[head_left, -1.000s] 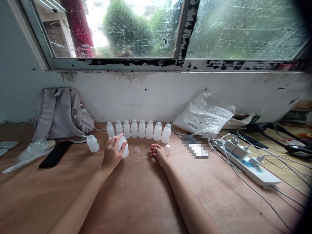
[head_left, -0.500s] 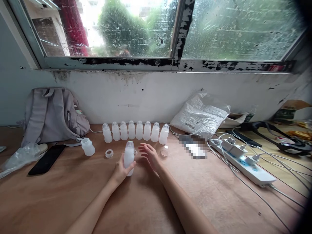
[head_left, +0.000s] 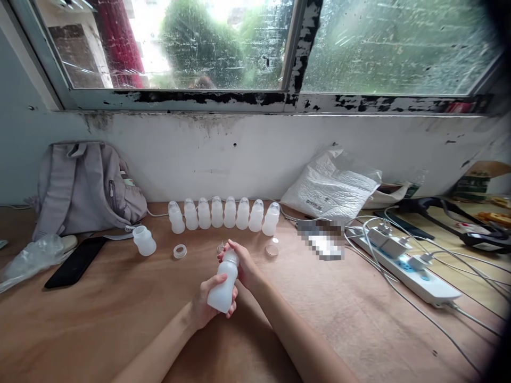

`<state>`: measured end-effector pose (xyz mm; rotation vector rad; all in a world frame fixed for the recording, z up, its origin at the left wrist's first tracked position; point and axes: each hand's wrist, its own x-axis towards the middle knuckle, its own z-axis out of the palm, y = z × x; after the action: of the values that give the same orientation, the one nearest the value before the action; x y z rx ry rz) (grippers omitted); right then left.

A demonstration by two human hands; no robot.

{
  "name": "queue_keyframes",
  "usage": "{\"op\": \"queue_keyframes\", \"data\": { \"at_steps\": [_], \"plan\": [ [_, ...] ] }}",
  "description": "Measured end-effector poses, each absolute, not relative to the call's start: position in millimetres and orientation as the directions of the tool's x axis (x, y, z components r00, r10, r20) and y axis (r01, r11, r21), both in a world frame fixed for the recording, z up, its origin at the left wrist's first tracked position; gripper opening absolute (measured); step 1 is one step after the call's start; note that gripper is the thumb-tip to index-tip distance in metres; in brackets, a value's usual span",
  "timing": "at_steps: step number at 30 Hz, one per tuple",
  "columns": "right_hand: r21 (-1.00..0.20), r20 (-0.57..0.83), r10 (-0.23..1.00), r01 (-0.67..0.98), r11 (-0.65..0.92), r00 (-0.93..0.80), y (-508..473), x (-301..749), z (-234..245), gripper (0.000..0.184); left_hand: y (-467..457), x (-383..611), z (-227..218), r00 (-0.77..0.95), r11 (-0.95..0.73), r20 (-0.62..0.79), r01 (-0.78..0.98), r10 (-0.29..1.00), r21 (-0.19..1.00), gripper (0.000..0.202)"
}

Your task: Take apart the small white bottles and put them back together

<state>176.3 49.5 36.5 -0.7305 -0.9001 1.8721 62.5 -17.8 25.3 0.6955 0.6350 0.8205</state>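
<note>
At left, an uncapped bottle (head_left: 145, 242) stands on the counter (head_left: 91, 324); its contents cannot be made out. A pale ring (head_left: 180, 251) lies just right of it. Eight bottles with clear tops (head_left: 229, 214) line up across the centre, their cloudy walls hiding any contents. In the lower centre, the left hand (head_left: 203, 302) has its fingers (head_left: 232, 308) curled firmly around the body of a tilted white bottle (head_left: 222, 287). The right hand (head_left: 244, 267) closes its fingers about that bottle's top. Right of centre lies a clear cap (head_left: 272, 250).
</note>
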Motion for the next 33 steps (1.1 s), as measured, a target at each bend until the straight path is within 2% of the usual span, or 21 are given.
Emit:
{"op": "queue_keyframes", "data": {
  "at_steps": [3, 5, 9, 13, 16, 20, 25, 30, 33],
  "plan": [
    [-0.791, -0.116, 0.905, -0.513, -0.334, -0.410, 48.5, 174.1, 37.3, 0.027, -17.4, 61.5, 26.7, 0.552, 0.500, -0.211, -0.447, 0.807, 0.742, 0.034],
    [-0.792, -0.102, 0.924, -0.532, -0.299, -0.367, 48.3, 172.8, 38.0, 0.027, -18.2, 64.0, 29.4, 0.521, 0.466, -0.221, -0.404, 0.824, 0.787, 0.033],
    [-0.836, -0.061, 0.966, -0.516, -0.188, -0.253, 48.3, 172.5, 40.3, 0.026, -21.3, 73.8, 35.9, 0.310, 0.306, -0.232, -0.215, 0.922, 0.927, 0.032],
    [-0.863, -0.043, 0.975, -0.484, -0.146, -0.218, 48.5, 174.3, 44.0, 0.026, -21.7, 77.4, 38.5, 0.225, 0.218, -0.188, -0.116, 0.956, 0.969, 0.035],
    [-0.877, -0.078, 0.980, -0.454, -0.156, -0.186, 49.2, 174.5, 45.5, 0.028, -19.3, 71.6, 36.5, 0.305, 0.265, -0.205, -0.168, 0.930, 0.950, 0.034],
    [-0.868, -0.135, 0.980, -0.459, -0.189, -0.147, 49.3, 171.7, 43.6, 0.030, -16.5, 62.0, 30.5, 0.478, 0.426, -0.248, -0.310, 0.843, 0.850, 0.033],
    [-0.803, -0.213, 0.951, -0.514, -0.300, -0.223, 49.5, 171.5, 40.6, 0.028, -17.3, 62.8, 26.4, 0.560, 0.535, -0.251, -0.428, 0.789, 0.728, 0.035],
    [-0.763, -0.143, 0.943, -0.573, -0.299, -0.301, 50.7, 175.5, 42.4, 0.022, -17.7, 66.0, 26.6, 0.560, 0.458, -0.179, -0.410, 0.809, 0.789, 0.029],
    [-0.775, -0.127, 0.938, -0.558, -0.297, -0.323, 48.7, 176.2, 45.0, 0.024, -17.2, 62.7, 24.4, 0.583, 0.470, -0.169, -0.414, 0.795, 0.780, 0.030]
  ]
}}
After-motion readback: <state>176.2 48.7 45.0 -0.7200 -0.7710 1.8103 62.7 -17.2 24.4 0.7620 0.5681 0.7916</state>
